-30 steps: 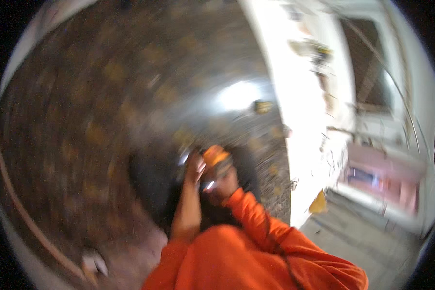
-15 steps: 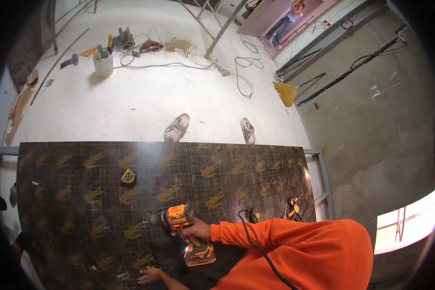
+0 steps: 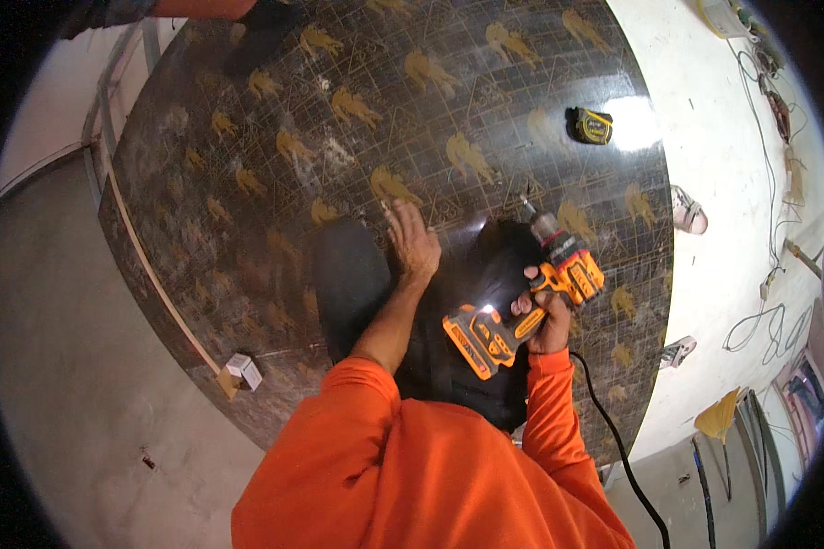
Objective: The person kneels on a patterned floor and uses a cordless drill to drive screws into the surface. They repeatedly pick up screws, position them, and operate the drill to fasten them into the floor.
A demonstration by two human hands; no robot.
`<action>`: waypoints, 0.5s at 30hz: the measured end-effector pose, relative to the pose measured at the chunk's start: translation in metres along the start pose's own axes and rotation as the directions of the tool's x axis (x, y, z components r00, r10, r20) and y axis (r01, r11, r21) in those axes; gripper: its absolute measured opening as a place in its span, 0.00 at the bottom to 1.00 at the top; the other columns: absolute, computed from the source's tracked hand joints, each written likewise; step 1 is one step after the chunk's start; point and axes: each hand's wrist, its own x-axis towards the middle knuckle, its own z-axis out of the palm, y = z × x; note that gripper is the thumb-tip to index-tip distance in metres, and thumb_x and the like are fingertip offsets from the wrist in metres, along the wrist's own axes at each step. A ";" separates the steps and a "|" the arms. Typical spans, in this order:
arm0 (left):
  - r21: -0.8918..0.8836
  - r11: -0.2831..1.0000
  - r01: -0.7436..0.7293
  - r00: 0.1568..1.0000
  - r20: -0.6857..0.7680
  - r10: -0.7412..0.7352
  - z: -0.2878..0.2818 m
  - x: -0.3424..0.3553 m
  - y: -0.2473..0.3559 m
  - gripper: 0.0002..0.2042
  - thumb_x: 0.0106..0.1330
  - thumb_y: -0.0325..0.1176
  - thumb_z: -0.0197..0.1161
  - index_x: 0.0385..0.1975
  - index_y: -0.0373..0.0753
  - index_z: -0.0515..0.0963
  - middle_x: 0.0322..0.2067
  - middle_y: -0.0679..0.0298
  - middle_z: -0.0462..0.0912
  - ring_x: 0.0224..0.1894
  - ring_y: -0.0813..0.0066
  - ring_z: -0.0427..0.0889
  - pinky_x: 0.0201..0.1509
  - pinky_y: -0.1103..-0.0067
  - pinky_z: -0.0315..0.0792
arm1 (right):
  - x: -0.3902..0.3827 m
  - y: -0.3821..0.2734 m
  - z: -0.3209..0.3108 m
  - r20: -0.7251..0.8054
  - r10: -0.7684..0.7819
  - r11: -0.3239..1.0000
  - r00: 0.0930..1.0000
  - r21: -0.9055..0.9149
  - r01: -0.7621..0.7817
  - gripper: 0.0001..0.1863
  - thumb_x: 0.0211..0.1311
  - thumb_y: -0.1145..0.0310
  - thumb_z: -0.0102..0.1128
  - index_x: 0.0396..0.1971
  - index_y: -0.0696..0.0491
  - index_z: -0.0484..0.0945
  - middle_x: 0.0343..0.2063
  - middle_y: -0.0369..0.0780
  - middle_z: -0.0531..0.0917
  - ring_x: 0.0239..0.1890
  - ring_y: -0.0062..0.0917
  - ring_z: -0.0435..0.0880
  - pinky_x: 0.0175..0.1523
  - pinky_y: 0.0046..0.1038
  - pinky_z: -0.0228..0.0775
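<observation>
My right hand (image 3: 549, 322) is wrapped round the grip of an orange and black cordless drill (image 3: 572, 274). The drill's bit points up and left over the dark film-faced plywood board (image 3: 339, 146), and a light glows near its battery. My left hand (image 3: 414, 242) rests on the board to the left of the drill, fingers stretched forward. A tiny pale speck shows at its fingertips, too small to name. Beyond the drill, to the right, a black and yellow tape measure (image 3: 592, 126) lies on the board. My dark-trousered knee (image 3: 350, 279) is beside my left forearm.
Another person's limb (image 3: 206, 7) reaches in at the top left. A small white box (image 3: 244, 371) sits by the board's left edge. A black cable (image 3: 613, 430) hangs by my right arm. Pale clogs (image 3: 688, 210) stand on the white floor beyond the right edge.
My view has swung round to the right, so the board appears turned. The drill stays in my right hand, its bit now pointing up-left. My left hand still rests on the board.
</observation>
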 end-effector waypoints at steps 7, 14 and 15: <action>-0.080 0.996 -0.026 0.992 -0.126 0.016 0.023 -0.001 0.003 0.36 0.63 0.34 0.57 0.70 0.31 0.51 0.73 0.48 0.42 0.75 0.47 0.42 0.74 0.54 0.43 | 0.004 -0.001 -0.007 -0.042 -0.030 0.999 0.999 0.020 0.031 0.24 0.55 0.71 0.52 0.53 0.64 0.70 0.21 0.39 0.76 0.25 0.27 0.75 0.36 0.32 0.73; 0.055 0.998 0.008 0.987 -0.159 0.001 0.008 0.009 0.016 0.32 0.59 0.32 0.58 0.66 0.34 0.63 0.68 0.47 0.57 0.70 0.50 0.55 0.73 0.57 0.49 | 0.004 -0.003 -0.007 0.049 -0.086 0.995 0.995 -0.041 0.088 0.24 0.57 0.69 0.53 0.55 0.60 0.70 0.22 0.37 0.74 0.27 0.22 0.73 0.37 0.31 0.72; 0.042 0.988 -0.146 0.979 0.152 0.138 0.004 0.002 0.030 0.28 0.59 0.32 0.58 0.63 0.36 0.69 0.65 0.47 0.65 0.66 0.52 0.65 0.70 0.60 0.57 | 0.002 -0.003 -0.007 0.109 -0.074 0.995 0.991 -0.053 0.080 0.24 0.56 0.70 0.53 0.55 0.59 0.70 0.22 0.37 0.74 0.27 0.22 0.74 0.37 0.31 0.72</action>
